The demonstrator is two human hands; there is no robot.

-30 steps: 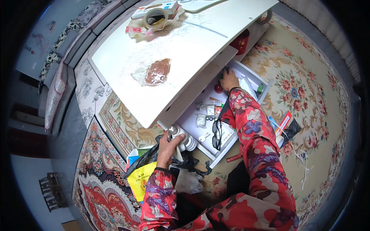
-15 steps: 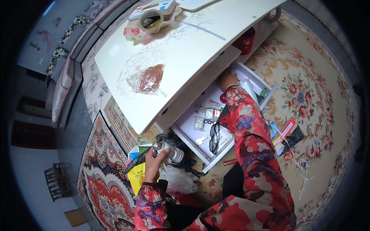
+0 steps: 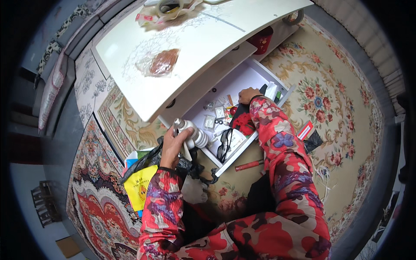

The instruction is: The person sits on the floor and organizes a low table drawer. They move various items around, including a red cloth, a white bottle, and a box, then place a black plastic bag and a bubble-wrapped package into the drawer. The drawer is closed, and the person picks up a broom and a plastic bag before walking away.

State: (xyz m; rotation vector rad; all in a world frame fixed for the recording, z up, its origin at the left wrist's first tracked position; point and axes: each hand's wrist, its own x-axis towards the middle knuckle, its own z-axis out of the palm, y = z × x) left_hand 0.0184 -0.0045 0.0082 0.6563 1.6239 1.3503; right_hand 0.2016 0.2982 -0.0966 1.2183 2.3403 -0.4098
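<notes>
My left hand (image 3: 172, 149) is closed round a white spiral light bulb (image 3: 199, 138), held near the drawer's front left corner. My right hand (image 3: 248, 95) is inside the open white drawer (image 3: 237, 152), fingers curled in beside a black item (image 3: 263, 89); what they grip, if anything, is hidden. Below that wrist lies a bright red, ruffled thing (image 3: 243, 124). Black-framed glasses (image 3: 224, 145) rest at the drawer's front, by a white printed card (image 3: 236, 139). Small clear packets (image 3: 209, 122) and a round red object (image 3: 233, 110) lie farther in.
The white table (image 3: 130, 91) overhangs the drawer, bearing a brown item in clear wrap (image 3: 164, 63) and a tape roll (image 3: 169, 7). Bags, one yellow (image 3: 141, 186), stand by my left forearm. A red-handled object (image 3: 249, 165) lies on the floral carpet (image 3: 338, 143).
My left hand has raised the bulb closer to the drawer. My right hand has drawn back slightly from the drawer's depth, and the red ruffled thing is now more exposed. The view has shifted.
</notes>
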